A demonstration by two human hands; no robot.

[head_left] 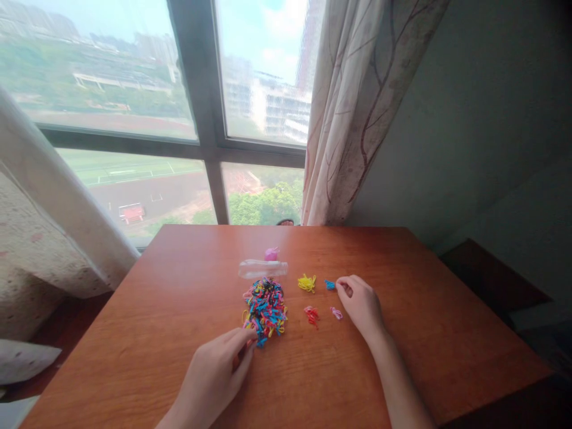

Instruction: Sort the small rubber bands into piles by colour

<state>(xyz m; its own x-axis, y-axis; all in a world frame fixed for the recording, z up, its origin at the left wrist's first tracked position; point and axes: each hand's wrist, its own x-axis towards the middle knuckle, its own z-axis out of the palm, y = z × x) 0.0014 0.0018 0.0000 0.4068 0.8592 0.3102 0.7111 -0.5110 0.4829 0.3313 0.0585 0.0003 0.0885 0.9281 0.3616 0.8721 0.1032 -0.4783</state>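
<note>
A heaped pile of small multicoloured elastic hair ties lies mid-table. My left hand is at its lower left edge, thumb and forefinger closed in a pinch; whatever is between the tips is too small to make out. To the right, my right hand has thumb and forefinger pinched against a little cluster of blue hair ties. Whether one is held there is hidden. Nearby lie separate clusters of yellow hair ties, red hair ties and pink hair ties.
Behind the pile lies a clear plastic container on its side, with a pink-purple object beyond it. The wooden table has its far edge by a window, with curtains on both sides.
</note>
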